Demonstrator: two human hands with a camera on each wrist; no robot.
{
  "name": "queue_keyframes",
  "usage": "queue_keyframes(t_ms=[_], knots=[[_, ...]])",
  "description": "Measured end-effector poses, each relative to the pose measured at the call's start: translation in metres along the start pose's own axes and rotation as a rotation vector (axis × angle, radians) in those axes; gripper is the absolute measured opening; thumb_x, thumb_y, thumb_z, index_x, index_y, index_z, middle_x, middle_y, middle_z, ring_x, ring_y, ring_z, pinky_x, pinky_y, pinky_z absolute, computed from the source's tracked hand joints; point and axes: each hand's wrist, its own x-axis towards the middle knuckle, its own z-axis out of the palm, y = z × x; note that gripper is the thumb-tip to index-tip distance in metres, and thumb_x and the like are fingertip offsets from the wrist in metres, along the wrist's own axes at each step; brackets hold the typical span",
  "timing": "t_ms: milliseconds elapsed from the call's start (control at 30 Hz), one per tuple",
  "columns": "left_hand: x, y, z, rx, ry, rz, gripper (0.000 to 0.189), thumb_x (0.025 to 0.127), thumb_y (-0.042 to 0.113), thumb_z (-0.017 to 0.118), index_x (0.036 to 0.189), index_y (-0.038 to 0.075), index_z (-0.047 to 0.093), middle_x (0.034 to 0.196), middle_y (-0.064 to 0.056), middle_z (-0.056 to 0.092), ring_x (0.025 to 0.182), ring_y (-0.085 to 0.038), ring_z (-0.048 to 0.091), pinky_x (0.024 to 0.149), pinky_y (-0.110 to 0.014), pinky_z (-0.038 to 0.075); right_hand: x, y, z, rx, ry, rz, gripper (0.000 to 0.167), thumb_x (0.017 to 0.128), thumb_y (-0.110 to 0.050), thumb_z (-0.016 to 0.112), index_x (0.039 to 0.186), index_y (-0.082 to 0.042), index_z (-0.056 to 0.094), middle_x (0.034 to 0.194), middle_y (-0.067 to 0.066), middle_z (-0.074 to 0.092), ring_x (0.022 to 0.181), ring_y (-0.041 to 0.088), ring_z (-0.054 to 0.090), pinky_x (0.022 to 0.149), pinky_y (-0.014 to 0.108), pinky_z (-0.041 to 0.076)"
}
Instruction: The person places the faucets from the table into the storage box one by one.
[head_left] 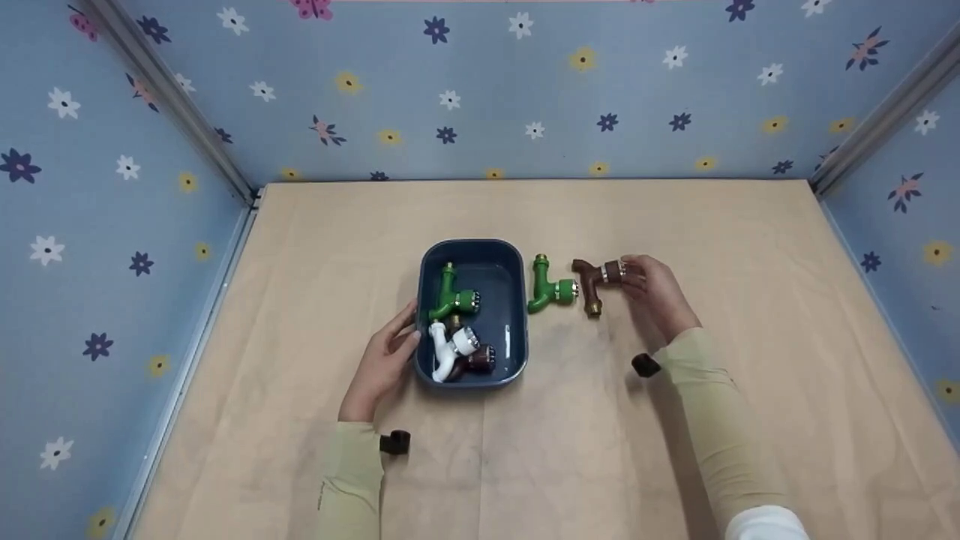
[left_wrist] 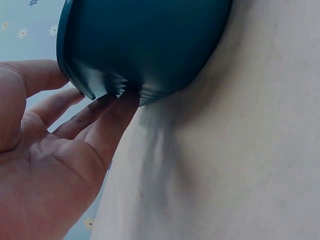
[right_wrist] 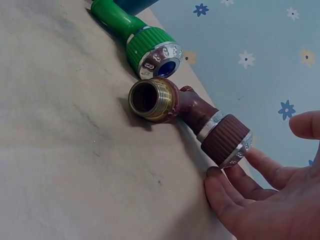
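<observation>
My left hand (head_left: 381, 367) rests its fairly straight fingers against the outer left side of a dark blue plastic basin (head_left: 511, 315). Inside the basin lie a green tap (head_left: 448, 294), a white tap (head_left: 447, 346) and a dark brown tap (head_left: 484, 358), partly hidden under the white one. To the right, my right hand (head_left: 660, 289) touches the knob end of another brown tap (head_left: 591, 279) lying on the table; in the right wrist view its thumb stands away from that tap (right_wrist: 226, 142). A second green tap (head_left: 541, 286) lies between the basin and this brown tap.
A beige cloth (head_left: 555, 450) covers the table. Blue flowered panels (head_left: 510, 90) close off the back and both sides. Dark wrist cameras (head_left: 395, 442) stick out at both sleeves.
</observation>
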Motion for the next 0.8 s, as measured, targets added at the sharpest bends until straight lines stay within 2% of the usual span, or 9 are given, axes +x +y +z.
queue_keyframes(t_ms=[200, 400, 600, 800], knots=[[0.006, -0.022, -0.002, -0.040, 0.021, 0.034, 0.052, 0.099, 0.004, 0.050, 0.148, 0.007, 0.034, 0.149, -0.017, 0.035, 0.129, -0.035, 0.042, 0.099, -0.028, 0.041, 0.001, 0.001, 0.001, -0.031, -0.027, -0.009, 0.044, 0.104, -0.020, 0.030, 0.134, 0.011, 0.036, 0.134, 0.024, 0.041, 0.124, 0.034, 0.047, 0.106, 0.038, 0.035], [0.006, -0.027, -0.002, -0.027, 0.035, 0.043, 0.052, 0.099, 0.006, 0.051, 0.148, 0.009, 0.036, 0.148, -0.014, 0.036, 0.128, -0.033, 0.044, 0.100, -0.031, 0.041, 0.003, 0.004, 0.001, -0.056, -0.014, -0.023, 0.040, 0.103, -0.022, 0.034, 0.130, 0.006, 0.043, 0.128, 0.018, 0.050, 0.115, 0.027, 0.054, 0.103, 0.038, 0.039], [0.006, -0.023, -0.003, -0.023, 0.022, 0.016, 0.052, 0.099, 0.004, 0.050, 0.148, 0.007, 0.033, 0.150, -0.016, 0.034, 0.130, -0.035, 0.042, 0.102, -0.033, 0.039, 0.005, 0.006, 0.001, -0.069, -0.019, -0.041, 0.042, 0.102, -0.021, 0.038, 0.131, 0.008, 0.042, 0.119, 0.015, 0.053, 0.107, 0.023, 0.059, 0.103, 0.040, 0.039], [0.000, -0.001, 0.000, -0.010, 0.008, 0.015, 0.052, 0.099, 0.000, 0.048, 0.147, -0.001, 0.030, 0.149, -0.021, 0.032, 0.130, -0.040, 0.040, 0.100, -0.029, 0.041, 0.004, 0.004, 0.002, -0.047, -0.030, -0.029, 0.047, 0.100, -0.008, 0.045, 0.140, 0.013, 0.033, 0.131, 0.026, 0.042, 0.114, 0.029, 0.052, 0.103, 0.038, 0.040]])
